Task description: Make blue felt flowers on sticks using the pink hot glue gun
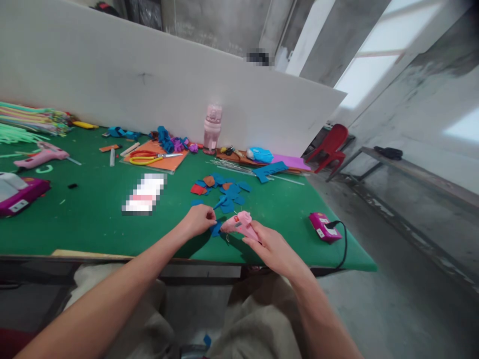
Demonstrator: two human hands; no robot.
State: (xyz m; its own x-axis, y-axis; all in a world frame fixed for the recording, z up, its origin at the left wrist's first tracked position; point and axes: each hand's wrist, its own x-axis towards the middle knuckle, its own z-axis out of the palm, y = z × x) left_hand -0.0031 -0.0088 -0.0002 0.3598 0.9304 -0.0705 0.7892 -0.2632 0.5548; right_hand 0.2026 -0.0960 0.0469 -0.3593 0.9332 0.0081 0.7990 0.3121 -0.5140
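Note:
My right hand (272, 245) is wrapped round the handle of a pink hot glue gun (239, 224), its nozzle pointing left. Close to the nozzle tip, the pinched fingers of my left hand (199, 220) grip a small blue felt piece (216, 229) low over the table. Just beyond both hands lies a loose pile of cut blue pieces (232, 190), with brown pieces (208, 181) and a red piece (198, 189) among them. Part of the held piece is hidden by my left fingers.
The green table (93, 224) bears orange-handled scissors (145, 157), a pink bottle (212, 128), a second pink glue gun (43, 155) and bundled pipe cleaners (33, 119). A magenta power socket (324, 227) with a black cord sits at the right edge. A white board (149, 85) stands behind.

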